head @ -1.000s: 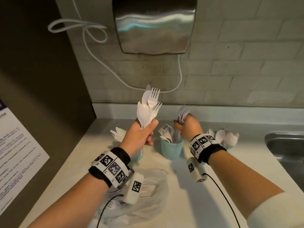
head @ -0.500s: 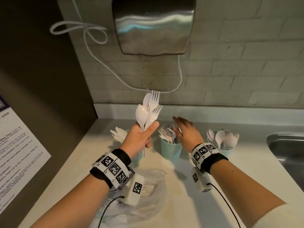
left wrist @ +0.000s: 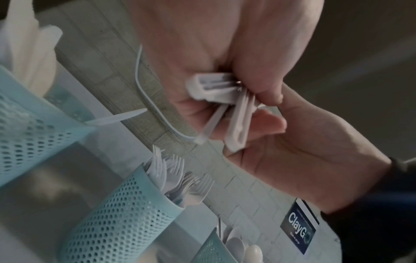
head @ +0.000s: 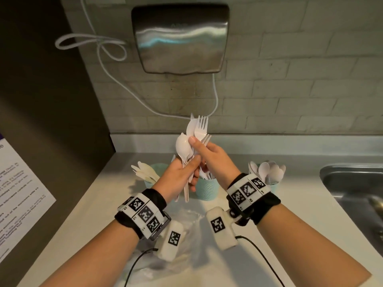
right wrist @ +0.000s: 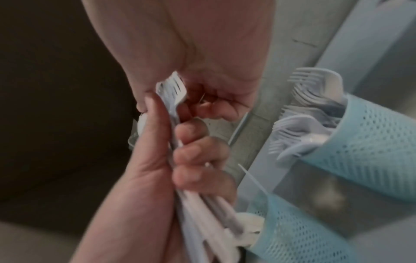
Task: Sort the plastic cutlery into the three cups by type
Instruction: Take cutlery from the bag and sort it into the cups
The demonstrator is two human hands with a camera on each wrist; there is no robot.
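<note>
— White plastic bundle (head: 193, 141), mixed forks and spoons, sits mid-frame in the head view. Your left hand (head: 179, 179) is clamped round the handles; your right hand (head: 211, 154) pinches a piece near the heads, thumb on a spoon bowl.

— Where are the cups?

— On the bench behind your hands. Left cup (head: 154, 172) holds knives, middle cup (head: 207, 188) forks, right cup (head: 273, 186) spoons; the middle one is partly hidden by your hands.

— Main risk?

— Handles fan out below your left fist in the left wrist view. Loosen that grip as you pull and neighbours likely slide out onto the bench or the plastic bag (head: 186, 224).

— Anything else?

— Tines may snag on the next fork, so you could draw two. You are also close above the forks cup; a low swing could tip it.
</note>
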